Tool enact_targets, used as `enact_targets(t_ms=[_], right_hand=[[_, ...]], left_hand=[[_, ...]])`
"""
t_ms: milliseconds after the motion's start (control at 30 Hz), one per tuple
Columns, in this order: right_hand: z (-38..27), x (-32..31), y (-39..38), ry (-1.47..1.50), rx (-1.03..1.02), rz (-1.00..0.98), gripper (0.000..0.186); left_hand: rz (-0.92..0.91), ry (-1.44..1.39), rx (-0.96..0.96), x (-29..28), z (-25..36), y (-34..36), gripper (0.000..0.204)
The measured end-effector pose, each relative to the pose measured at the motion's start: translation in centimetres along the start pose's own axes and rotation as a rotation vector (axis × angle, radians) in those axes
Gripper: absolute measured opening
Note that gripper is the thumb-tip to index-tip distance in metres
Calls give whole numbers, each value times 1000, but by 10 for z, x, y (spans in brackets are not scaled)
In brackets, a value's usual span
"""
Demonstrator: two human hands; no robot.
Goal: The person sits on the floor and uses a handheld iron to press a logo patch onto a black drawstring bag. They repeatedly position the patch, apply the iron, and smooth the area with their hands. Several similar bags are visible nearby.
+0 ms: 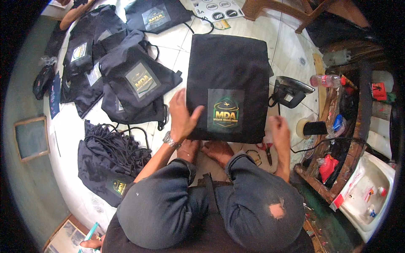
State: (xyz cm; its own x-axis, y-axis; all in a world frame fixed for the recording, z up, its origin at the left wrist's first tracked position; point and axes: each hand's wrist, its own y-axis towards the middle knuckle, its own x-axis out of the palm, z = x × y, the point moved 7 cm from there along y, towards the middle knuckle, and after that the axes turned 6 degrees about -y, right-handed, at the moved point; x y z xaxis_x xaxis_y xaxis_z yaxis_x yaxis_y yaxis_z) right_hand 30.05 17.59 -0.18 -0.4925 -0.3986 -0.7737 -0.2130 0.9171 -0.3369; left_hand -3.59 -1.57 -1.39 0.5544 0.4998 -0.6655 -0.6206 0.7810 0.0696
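A flat black drawstring bag (228, 63) lies on the floor before my knees. A dark transfer sheet with a gold and green emblem (225, 110) sits on its lower middle. My left hand (182, 117) rests along the bag's left edge, fingers stretched out and thumb apart on the cloth. At the lower right edge is my right hand (278, 134), smeared by motion, so its fingers cannot be read. A black iron (291, 92) stands right of the bag. Red-handled scissors (268, 152) lie by my right wrist.
Black bags with emblem patches (143, 80) are heaped at the left, nearer ones with bundled cords (114, 141). At the right are a tape roll (302, 127), a plastic bottle (327, 81), a wooden rack (316, 177) and a white tub (365, 198). Another person's arm (76, 14) shows far left.
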Motion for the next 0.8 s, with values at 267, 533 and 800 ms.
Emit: enact_targets(t_ms=[267, 533, 800], right_hand=[[-25, -12, 8, -292, -301, -8, 41], [-316, -102, 59, -419, -1412, 85, 41], [-591, 39, -181, 202, -1494, -605, 48]], left_hand=[[15, -351, -217, 3, -15, -4, 22], [447, -1261, -98, -122, 22, 88, 25], [771, -653, 383, -563, -15, -77, 32]])
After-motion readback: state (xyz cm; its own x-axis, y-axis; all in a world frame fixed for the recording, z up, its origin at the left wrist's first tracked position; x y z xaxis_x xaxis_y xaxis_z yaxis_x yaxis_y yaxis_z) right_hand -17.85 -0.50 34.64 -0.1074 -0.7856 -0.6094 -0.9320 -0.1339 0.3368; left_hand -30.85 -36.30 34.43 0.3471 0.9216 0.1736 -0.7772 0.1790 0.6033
